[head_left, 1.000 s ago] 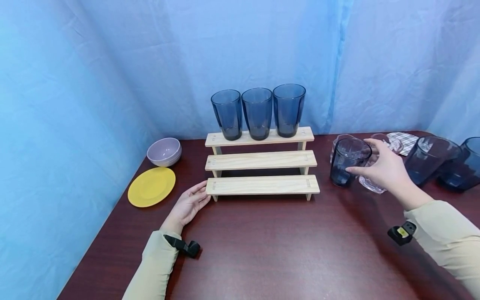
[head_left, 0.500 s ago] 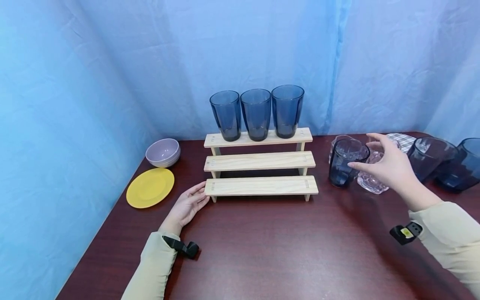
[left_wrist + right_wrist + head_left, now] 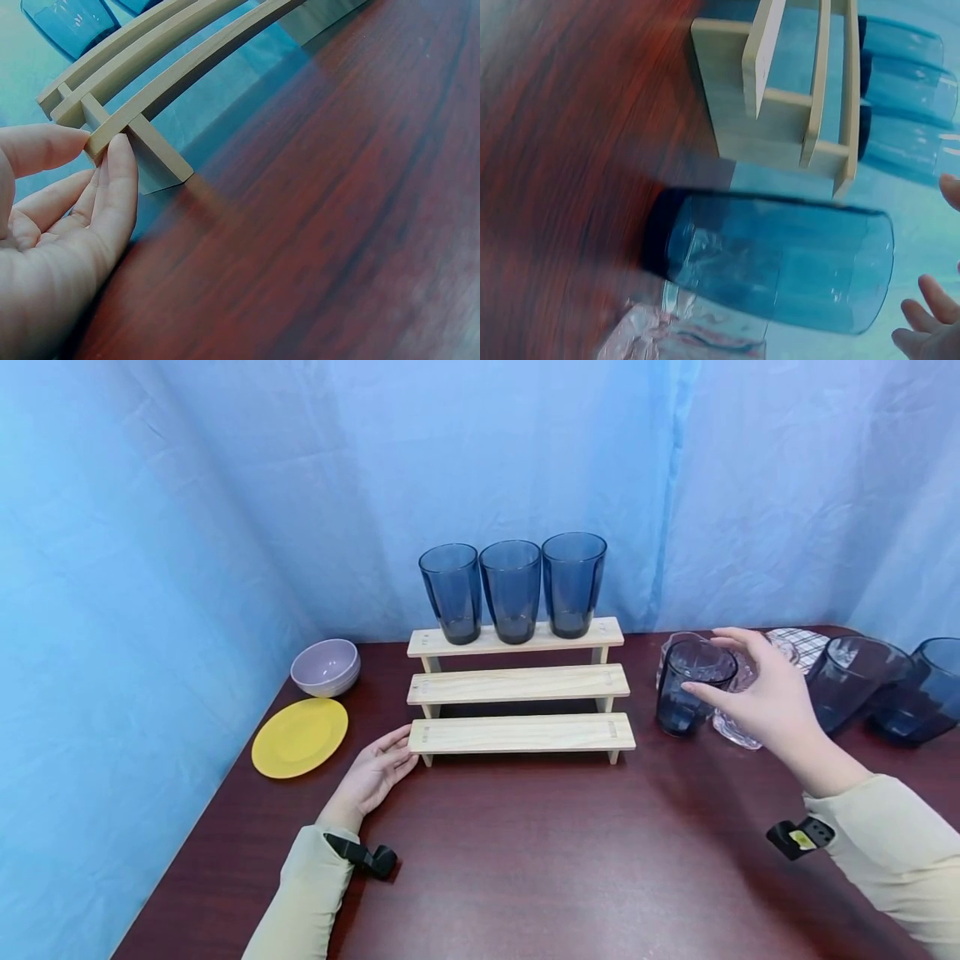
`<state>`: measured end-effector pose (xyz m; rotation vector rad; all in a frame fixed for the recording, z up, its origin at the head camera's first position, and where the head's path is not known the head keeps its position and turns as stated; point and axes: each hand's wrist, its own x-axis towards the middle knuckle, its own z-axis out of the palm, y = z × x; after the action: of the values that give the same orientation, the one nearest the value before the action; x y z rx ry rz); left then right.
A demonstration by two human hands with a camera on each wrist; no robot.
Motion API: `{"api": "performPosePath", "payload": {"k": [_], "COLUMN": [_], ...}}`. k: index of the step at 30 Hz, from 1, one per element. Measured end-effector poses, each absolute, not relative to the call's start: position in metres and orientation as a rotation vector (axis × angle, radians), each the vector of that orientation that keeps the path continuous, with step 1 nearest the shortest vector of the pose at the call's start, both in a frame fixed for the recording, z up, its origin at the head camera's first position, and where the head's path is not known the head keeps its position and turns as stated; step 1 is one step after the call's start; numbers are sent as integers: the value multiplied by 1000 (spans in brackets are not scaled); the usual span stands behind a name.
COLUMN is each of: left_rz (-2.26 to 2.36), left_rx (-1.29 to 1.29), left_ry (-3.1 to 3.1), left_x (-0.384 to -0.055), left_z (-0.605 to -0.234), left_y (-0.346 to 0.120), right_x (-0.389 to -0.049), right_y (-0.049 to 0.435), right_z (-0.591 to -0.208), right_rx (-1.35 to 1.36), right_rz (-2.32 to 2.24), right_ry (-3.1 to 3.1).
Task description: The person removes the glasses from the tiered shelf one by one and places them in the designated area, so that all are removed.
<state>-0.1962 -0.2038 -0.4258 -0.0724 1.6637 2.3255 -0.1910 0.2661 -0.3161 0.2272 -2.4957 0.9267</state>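
My left hand (image 3: 372,779) pinches the left end of the lowest board of a three-tier wooden shelf (image 3: 522,735), as the left wrist view (image 3: 112,142) confirms with its close look at the fingers. A dark blue drinking glass (image 3: 690,693) stands upright on the table, right of the shelf. My right hand (image 3: 768,697) is beside this glass's rim, thumb and fingers spread apart. In the right wrist view a gap shows between those fingers (image 3: 922,319) and the glass (image 3: 780,255). Three similar glasses (image 3: 512,593) stand side by side on the top board.
Clear glassware (image 3: 738,727) sits just behind and right of the near glass. Farther right are two more dark blue glasses (image 3: 855,681) and a checked white cloth or mat (image 3: 806,643). A lilac bowl (image 3: 326,668) and a yellow plate (image 3: 300,739) lie on the left.
My right hand drew slightly right, away from the glass, then came back left towards its rim. The glass and the left hand stay in place; the view shifts slightly.
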Motion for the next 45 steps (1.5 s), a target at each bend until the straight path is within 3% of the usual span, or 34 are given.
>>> {"api": "performPosePath", "payload": {"k": [23, 45], "left_rz": [2348, 2354], "left_rx": [-37, -34], "left_ry": [1630, 1628], "left_x": [-196, -195], "left_z": [-426, -425], "left_y": [-206, -204], "right_x": [-203, -246], "right_y": [220, 195], "right_z": [-328, -299], "right_rx": [300, 256], "right_rz": [1284, 1424], "right_ry": [-2373, -2476]}}
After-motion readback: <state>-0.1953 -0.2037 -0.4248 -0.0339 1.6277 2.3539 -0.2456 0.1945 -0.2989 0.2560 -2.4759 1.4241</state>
